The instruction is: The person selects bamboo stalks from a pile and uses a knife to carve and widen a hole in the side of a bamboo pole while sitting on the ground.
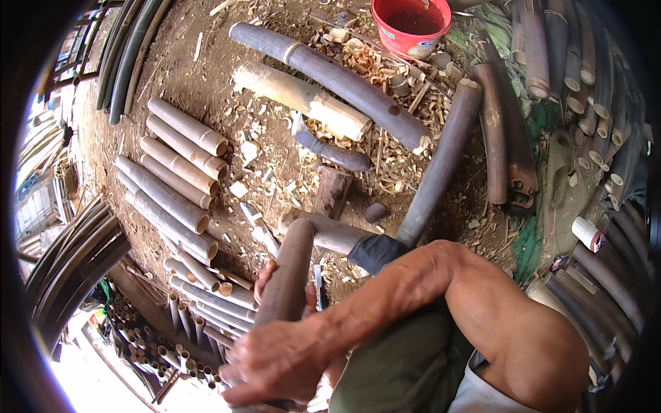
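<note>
Left hand (265,286) mostly hidden behind the bamboo piece (286,275); only fingers show, curled round its far side. Blade (319,282) beside the piece is barely visible, type unclear. Right hand (275,361) sits in front at the bottom, fingers spread flat and partly closed over the piece's lower end; that end is cut off by the hand. The piece stands near upright, between both hands, above the knee. Red bucket (411,26) at top, cut by the frame edge, dark inside, contents unclear. Cut bamboo tubes (180,162) lie stacked left.
</note>
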A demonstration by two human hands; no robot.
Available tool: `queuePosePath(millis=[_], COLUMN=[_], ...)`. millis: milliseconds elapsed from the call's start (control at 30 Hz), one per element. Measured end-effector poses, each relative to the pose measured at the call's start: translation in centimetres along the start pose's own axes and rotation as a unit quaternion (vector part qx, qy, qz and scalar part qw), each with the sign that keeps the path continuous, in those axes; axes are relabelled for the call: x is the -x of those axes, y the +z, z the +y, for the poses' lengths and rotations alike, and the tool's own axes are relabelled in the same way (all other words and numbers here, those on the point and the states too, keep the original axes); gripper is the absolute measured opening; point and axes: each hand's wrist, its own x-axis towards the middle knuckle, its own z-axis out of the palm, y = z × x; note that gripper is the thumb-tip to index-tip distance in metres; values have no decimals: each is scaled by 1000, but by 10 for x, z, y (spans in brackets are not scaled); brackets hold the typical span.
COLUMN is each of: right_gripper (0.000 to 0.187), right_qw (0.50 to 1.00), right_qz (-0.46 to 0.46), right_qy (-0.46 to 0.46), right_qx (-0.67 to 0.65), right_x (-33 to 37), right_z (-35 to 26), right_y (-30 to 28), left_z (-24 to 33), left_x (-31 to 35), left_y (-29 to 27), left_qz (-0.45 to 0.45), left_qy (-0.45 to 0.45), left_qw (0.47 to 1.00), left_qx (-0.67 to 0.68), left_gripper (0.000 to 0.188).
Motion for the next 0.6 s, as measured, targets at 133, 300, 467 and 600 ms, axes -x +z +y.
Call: queuePosePath(millis=[133, 300, 467, 600], right_gripper=[51, 59, 60, 51], right_qw=[1000, 1000, 998, 999], right_qz=[17, -7, 4, 24], right_qy=[-11, 16, 51, -24], right_qx=[-15, -23, -19, 6], right_x=[-8, -16, -31, -7], right_z=[1, 2, 1, -17], right_y=[-7, -16, -14, 11], left_z=[-4, 15, 26, 30], left_x=[-9, -13, -17, -10], left_y=[-6, 3, -4, -5], left_qz=[-13, 26, 6, 41], left_qy=[27, -62, -87, -32], left_qw=[999, 997, 996, 998], left_qx=[45, 37, -14, -44], left_gripper=[73, 69, 66, 51])
